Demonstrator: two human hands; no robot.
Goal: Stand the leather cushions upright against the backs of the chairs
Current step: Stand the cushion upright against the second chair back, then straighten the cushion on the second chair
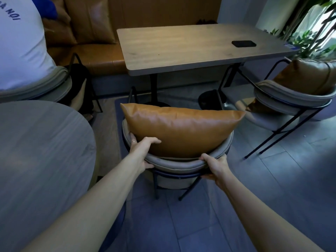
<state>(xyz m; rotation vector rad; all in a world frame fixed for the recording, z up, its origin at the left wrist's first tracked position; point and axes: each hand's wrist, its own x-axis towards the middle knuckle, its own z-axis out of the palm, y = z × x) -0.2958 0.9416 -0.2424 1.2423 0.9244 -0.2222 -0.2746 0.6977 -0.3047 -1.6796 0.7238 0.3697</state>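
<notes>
A tan leather cushion (183, 130) stands on edge in the grey chair (174, 163) right in front of me, leaning against the curved backrest. My left hand (141, 151) grips the left part of the backrest rim, its thumb resting against the cushion's lower left face. My right hand (215, 165) clasps the right part of the same rim. A second tan cushion (305, 77) sits upright in the chair (291, 96) at the right.
A rectangular wooden table (200, 46) with a black phone (243, 43) stands beyond the chair. A round grey table (41, 151) is at my left. A person in a white shirt (20, 42) sits at the upper left. More cushions (89, 19) line a bench.
</notes>
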